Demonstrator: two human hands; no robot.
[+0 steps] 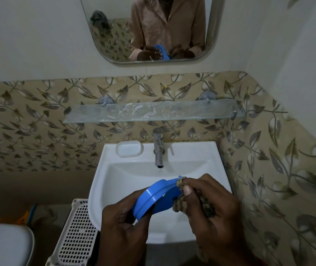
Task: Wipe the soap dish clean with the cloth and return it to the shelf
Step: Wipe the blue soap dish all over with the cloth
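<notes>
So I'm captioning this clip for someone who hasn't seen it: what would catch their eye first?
First the bright blue soap dish, held tilted over the white sink at bottom centre: the left hand grips it while the right hand presses a mottled cloth to its edge. Next, the bare glass shelf on the leaf-patterned wall above the tap, and the mirror over it.

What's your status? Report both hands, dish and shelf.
Left hand grips blue soap dish over the sink. Right hand pinches cloth against dish rim. Glass shelf bare, nothing blocking return.
</notes>
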